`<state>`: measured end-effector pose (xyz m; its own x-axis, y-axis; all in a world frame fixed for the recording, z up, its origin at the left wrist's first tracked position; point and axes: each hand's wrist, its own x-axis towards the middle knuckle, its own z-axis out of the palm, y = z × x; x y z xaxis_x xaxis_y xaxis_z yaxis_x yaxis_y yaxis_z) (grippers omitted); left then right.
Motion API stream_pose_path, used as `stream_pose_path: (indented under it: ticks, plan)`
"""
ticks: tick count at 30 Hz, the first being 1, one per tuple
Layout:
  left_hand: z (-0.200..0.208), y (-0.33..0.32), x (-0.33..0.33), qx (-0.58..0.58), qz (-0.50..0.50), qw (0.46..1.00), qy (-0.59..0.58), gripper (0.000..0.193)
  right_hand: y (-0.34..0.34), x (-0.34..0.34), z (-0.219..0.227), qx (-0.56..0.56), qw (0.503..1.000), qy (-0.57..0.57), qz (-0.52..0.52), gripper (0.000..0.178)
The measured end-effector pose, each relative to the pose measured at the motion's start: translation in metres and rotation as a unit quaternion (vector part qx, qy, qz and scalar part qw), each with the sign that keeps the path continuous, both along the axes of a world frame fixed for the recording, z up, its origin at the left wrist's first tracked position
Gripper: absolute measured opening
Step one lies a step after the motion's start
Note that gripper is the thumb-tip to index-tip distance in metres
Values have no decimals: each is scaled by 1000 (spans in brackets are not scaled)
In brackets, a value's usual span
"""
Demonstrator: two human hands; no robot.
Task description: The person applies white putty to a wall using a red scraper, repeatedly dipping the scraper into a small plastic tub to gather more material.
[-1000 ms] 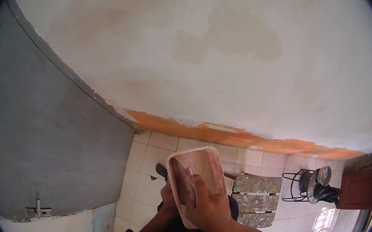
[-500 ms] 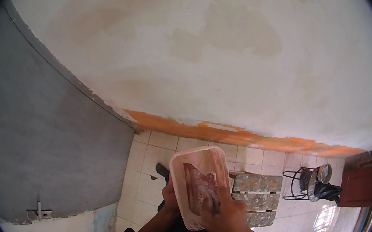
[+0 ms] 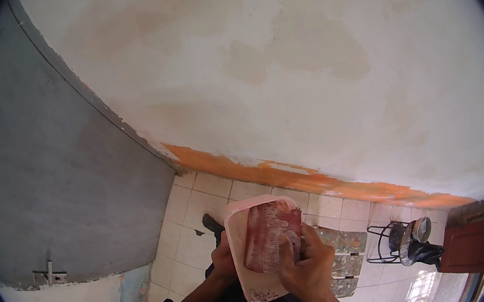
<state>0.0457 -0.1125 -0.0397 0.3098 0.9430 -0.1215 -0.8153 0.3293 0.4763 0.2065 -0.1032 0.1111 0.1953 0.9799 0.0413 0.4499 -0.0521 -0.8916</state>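
A pale pink rectangular plastic tub (image 3: 236, 234) is in front of me, tilted, with whitish residue at its near end. My left hand (image 3: 222, 257) grips its left side, fingers partly hidden behind the wall. Over the tub's opening, my right hand (image 3: 312, 269) pinches a flat reddish-brown putty spreader (image 3: 265, 231), thumb on its upper face. White paste streaks cover that face. The spreader's far edge lies near the tub's far rim; whether they touch I cannot tell.
Ahead rises a white wall (image 3: 317, 118) with beige patches and an orange strip (image 3: 287, 177) along its foot. A grey door (image 3: 68, 155) stands left. Right of the tub is a paint-spattered slatted stool (image 3: 347, 263); farther right, a black metal-framed stool (image 3: 384, 242) bears a round tin (image 3: 421, 229).
The putty spreader has come up from deeper inside the tub and turned its broad face upward. My right hand has shifted slightly right; my left hand still holds the tub.
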Motion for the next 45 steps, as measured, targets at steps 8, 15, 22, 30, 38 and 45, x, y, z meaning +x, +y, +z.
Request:
stream_pose_path:
  ticks: [8,15,22,30,38,45]
  plan:
    - [-4,1,-1,17,15,997,-76,60,3,-1,6,23,994,-53,98,29]
    - [-1,3,3,58,2,984,-167,63,1,-5,2,40,990,-53,125,30]
    - [-2,2,5,59,-17,958,-282,66,0,-13,2,90,981,-86,150,33]
    - [12,5,7,17,-7,980,-197,63,-1,-15,2,26,988,-90,126,30]
    - [-3,-2,-1,16,40,993,-114,60,5,7,16,5,996,-53,67,22]
    - [5,-1,1,34,8,992,-125,62,-3,-2,3,28,997,-57,36,20]
